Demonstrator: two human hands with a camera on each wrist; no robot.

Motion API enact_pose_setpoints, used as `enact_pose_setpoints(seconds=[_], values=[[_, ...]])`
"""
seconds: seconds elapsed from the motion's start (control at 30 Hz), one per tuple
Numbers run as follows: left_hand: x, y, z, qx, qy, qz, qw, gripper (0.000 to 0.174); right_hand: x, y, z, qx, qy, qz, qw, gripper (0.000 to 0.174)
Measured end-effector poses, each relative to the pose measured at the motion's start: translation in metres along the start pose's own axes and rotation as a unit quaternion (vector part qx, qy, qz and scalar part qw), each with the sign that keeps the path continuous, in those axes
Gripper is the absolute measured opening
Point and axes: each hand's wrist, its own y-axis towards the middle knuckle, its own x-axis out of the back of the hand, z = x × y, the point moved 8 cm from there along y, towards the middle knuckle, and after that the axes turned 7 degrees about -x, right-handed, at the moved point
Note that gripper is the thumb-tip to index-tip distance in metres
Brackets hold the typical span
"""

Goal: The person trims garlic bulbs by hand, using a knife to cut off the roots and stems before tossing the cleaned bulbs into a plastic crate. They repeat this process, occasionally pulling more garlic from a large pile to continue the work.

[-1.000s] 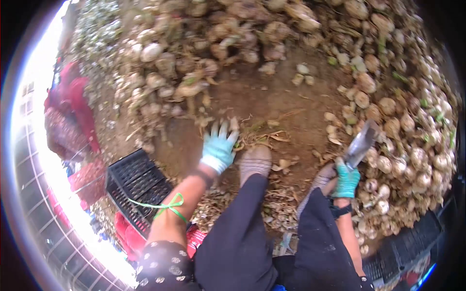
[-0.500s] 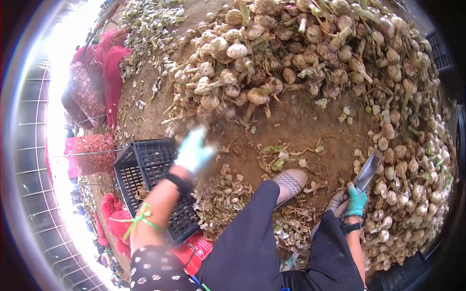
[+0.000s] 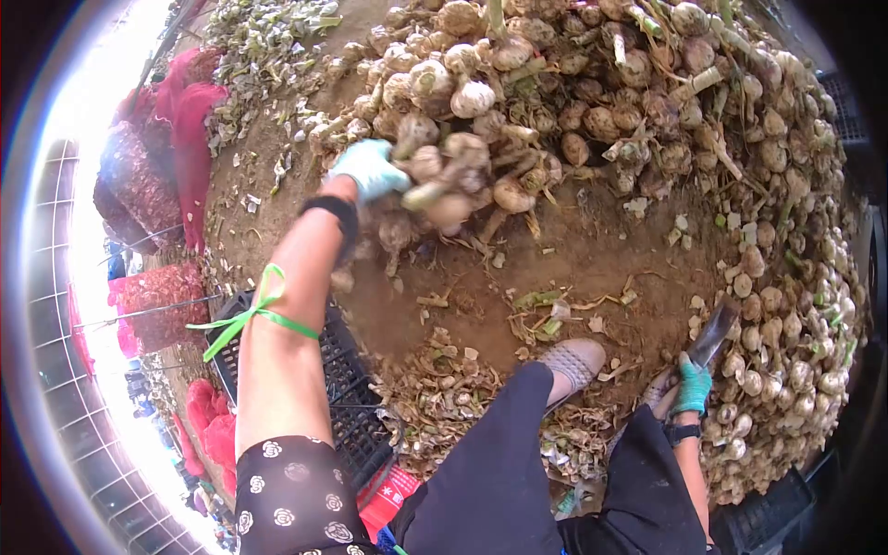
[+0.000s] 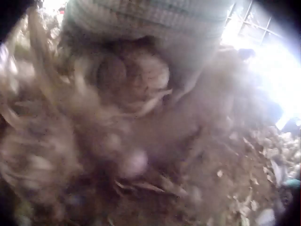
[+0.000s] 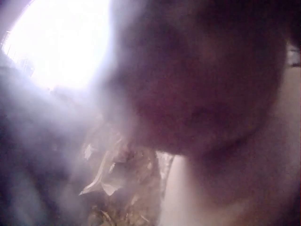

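Note:
My left hand point(image 3: 370, 171), in a pale mint glove, cups a cluster of garlic bulbs point(image 3: 451, 211) at the near edge of the large pile. Motion blurs these bulbs, and they partly hide the fingers. In the left wrist view, a bulb point(image 4: 146, 77) lies in the hollow under the ribbed glove point(image 4: 150, 19). My right hand point(image 3: 692, 384), in a green glove, grips a broad-bladed knife point(image 3: 714, 335) beside my right leg, the blade slanting up toward the trimmed bulbs. The right wrist view is mostly dark and blurred, with dry husk point(image 5: 106, 181) low in it.
A heap of garlic with stems point(image 3: 610, 102) spreads across the back. Trimmed bulbs point(image 3: 772, 370) lie on the right. A black crate point(image 3: 356, 407) sits under my left forearm. Husks point(image 3: 435, 388) litter the soil around my feet. Red mesh sacks point(image 3: 166, 305) and wire fencing stand at left.
My left hand lifted from the soil near my foot, swung left over the crate, then reached forward to the pile, where it now holds bulbs. My right hand keeps the knife at my right.

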Motion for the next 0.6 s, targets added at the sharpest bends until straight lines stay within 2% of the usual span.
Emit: enact_pose_setpoints(seconds=[0.03, 0.07, 0.1, 0.13, 0.17, 0.23, 0.27, 0.33, 0.37, 0.4, 0.43, 0.47, 0.5, 0.53, 0.6], values=[[-0.023, -0.01, -0.01, 0.008, -0.089, 0.01, 0.996, 0.038, 0.0, -0.003, 0.002, 0.009, -0.011, 0.0, 1.0, 0.016], [-0.04, -0.015, -0.02, 0.025, 0.005, 0.023, 0.999, 0.039, 0.001, -0.004, 0.004, 0.013, -0.009, -0.004, 1.0, 0.016], [-0.064, -0.018, -0.045, -0.05, 0.055, 0.043, 0.996, 0.037, 0.001, -0.005, 0.003, 0.003, 0.0, -0.005, 1.0, 0.017], [-0.073, -0.027, -0.062, -0.03, 0.089, 0.003, 0.996, 0.037, 0.0, -0.006, 0.002, -0.009, 0.005, -0.004, 1.0, 0.017], [-0.093, -0.031, -0.07, -0.037, 0.051, 0.024, 0.998, 0.039, -0.001, -0.01, 0.002, -0.011, -0.002, -0.005, 1.0, 0.017], [-0.125, -0.048, -0.091, -0.129, -0.152, 0.023, 0.98, 0.046, 0.001, -0.016, 0.006, -0.001, 0.006, -0.023, 1.0, 0.017], [-0.129, -0.058, -0.093, -0.092, -0.111, 0.029, 0.989, 0.046, 0.003, -0.012, 0.004, 0.0, -0.003, -0.022, 1.0, 0.017], [-0.118, -0.081, -0.092, -0.113, -0.038, 0.009, 0.993, 0.045, 0.01, -0.005, 0.003, 0.009, -0.05, -0.055, 0.997, 0.018], [-0.099, -0.095, -0.086, -0.187, -0.115, -0.086, 0.972, 0.038, 0.007, -0.01, 0.005, 0.002, -0.045, -0.042, 0.998, 0.016], [-0.071, -0.109, -0.076, -0.193, -0.214, -0.093, 0.953, 0.027, 0.003, -0.01, 0.004, 0.001, -0.047, -0.038, 0.998, 0.016], [-0.048, -0.117, -0.052, -0.207, -0.246, -0.157, 0.934, 0.02, 0.002, -0.008, 0.003, 0.006, -0.035, -0.028, 0.999, 0.016], [-0.026, -0.122, -0.018, -0.204, -0.156, -0.302, 0.918, 0.021, 0.006, -0.005, 0.002, 0.011, -0.024, -0.021, 0.999, 0.016], [-0.028, -0.116, 0.034, -0.029, -0.371, -0.269, 0.888, 0.036, 0.012, 0.007, -0.005, 0.028, -0.035, -0.036, 0.998, 0.016], [-0.012, -0.114, 0.079, 0.046, -0.132, -0.337, 0.931, 0.055, 0.02, 0.016, -0.014, 0.028, -0.038, -0.036, 0.998, 0.016], [-0.012, -0.103, 0.149, 0.144, -0.035, -0.325, 0.934, 0.084, 0.012, 0.002, -0.006, 0.014, -0.017, -0.008, 1.0, 0.016]])
